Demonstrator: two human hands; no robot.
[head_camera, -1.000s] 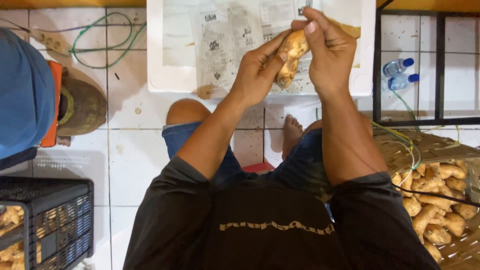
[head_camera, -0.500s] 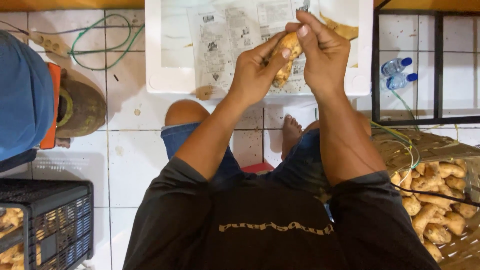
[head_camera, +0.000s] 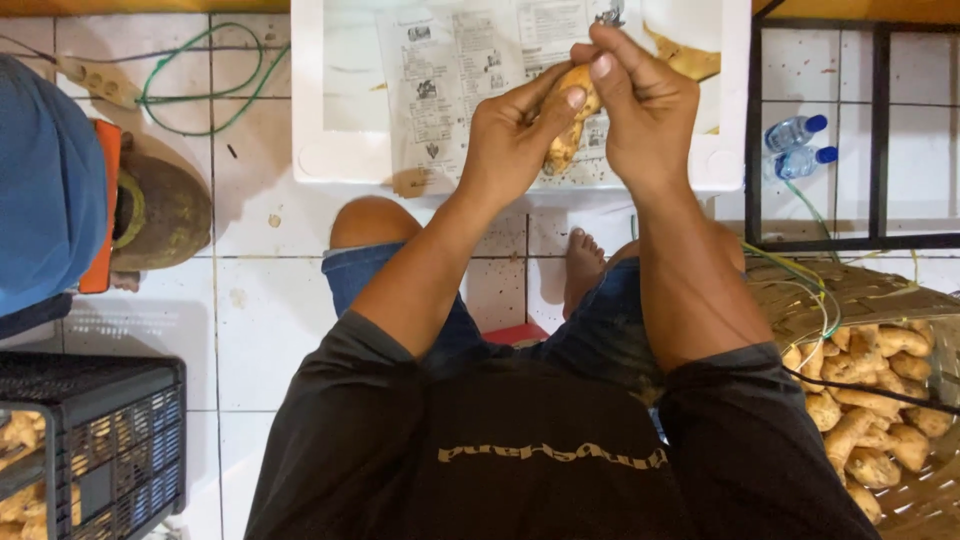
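White tiled floor (head_camera: 260, 330), both hands (head_camera: 580, 120) clasped around one ginger root (head_camera: 566, 140) above white tray (head_camera: 330, 150).

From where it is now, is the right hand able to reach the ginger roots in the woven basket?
Probably yes. The right hand is busy on the ginger piece together with the left hand, but the woven basket sits open at the person's right side, roots uncovered.

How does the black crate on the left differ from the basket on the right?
The crate is black, boxy, rigid plastic lattice; the basket is brown, rounded and woven. The crate's roots show mostly through its side grid; the basket's roots lie open on top. Both hold similar tan knobbly roots.
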